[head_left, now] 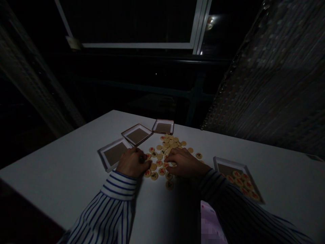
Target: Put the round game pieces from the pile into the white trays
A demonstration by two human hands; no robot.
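Round wooden Chinese chess pieces [161, 171] with red or black characters lie in a loose heap on the white table, several of them blank side up. My left hand [132, 162] is at the heap's left edge, palm down, with thumb and bent fingers apart beside a red-marked piece [148, 156]. On the other side, my right hand [185, 162] reaches over the pieces. Its thumb and forefinger are parted near another red piece [166, 165], and its remaining fingers are partly hidden. Whether either hand touches a piece is hard to see in the dim light.
A shallow box tray [109, 167] stands left of my left hand, with two more, a middle tray [149, 134] and a far tray [163, 132], behind. The right tray [256, 184] holds several red pieces. A lit phone-like screen [210, 220] lies below my right forearm.
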